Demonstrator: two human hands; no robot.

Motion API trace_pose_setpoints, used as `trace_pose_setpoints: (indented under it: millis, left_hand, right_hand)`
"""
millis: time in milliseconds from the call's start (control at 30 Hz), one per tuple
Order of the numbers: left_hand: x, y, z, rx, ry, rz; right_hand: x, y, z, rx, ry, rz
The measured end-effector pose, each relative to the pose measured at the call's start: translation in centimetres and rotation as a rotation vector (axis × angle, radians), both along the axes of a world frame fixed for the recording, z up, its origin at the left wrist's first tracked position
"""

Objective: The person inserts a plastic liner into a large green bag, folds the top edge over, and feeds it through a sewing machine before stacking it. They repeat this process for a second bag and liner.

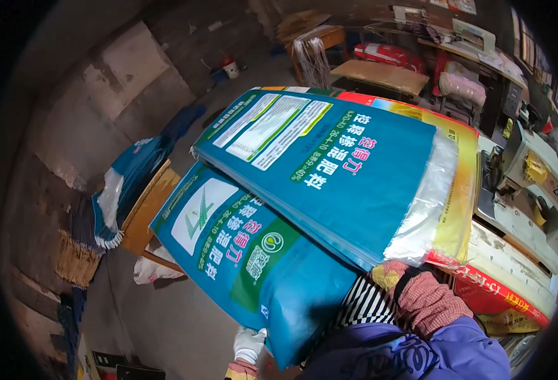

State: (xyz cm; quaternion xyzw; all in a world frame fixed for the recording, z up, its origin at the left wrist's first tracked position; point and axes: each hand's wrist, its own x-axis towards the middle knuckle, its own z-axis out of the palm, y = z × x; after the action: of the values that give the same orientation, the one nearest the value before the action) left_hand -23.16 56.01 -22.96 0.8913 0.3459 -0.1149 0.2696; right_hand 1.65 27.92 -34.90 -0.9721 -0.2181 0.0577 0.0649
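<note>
Here, left fingers [260,335] pinch teal bag [294,269] lettered white and red; right fingers [384,276] at stack [329,152], grip unclear.

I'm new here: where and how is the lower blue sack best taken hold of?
Probably pinch the lower blue sack by its left edge, near the bottom corner, coming from the left, where the left hand is: that edge juts clear, while the blue stack partly hides the opposite side.
</note>
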Motion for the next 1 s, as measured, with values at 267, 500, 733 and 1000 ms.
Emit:
trace_pose_setpoints:
  millis: [267, 500, 733, 1000]
  left_hand:
    - [8.1, 1.6, 2.8, 0.569, -0.082, -0.958]
    - [22.2, -9.9, 12.5, 0.167, -0.285, -0.851]
    - [29.7, -31.5, 12.3, 0.186, -0.763, -1.463]
    - [35.6, -31.5, 9.0, -0.590, -0.310, -1.001]
  right_hand:
    - [0.2, 0.0, 2.3, 0.194, 0.008, 0.003]
    - [0.5, -5.6, 3.2, 0.298, 0.037, -0.095]
    - [-4.9, -8.6, 4.4, 0.418, -0.020, -0.151]
    - [-7.1, -18.2, 21.8, 1.020, 0.030, -0.119]
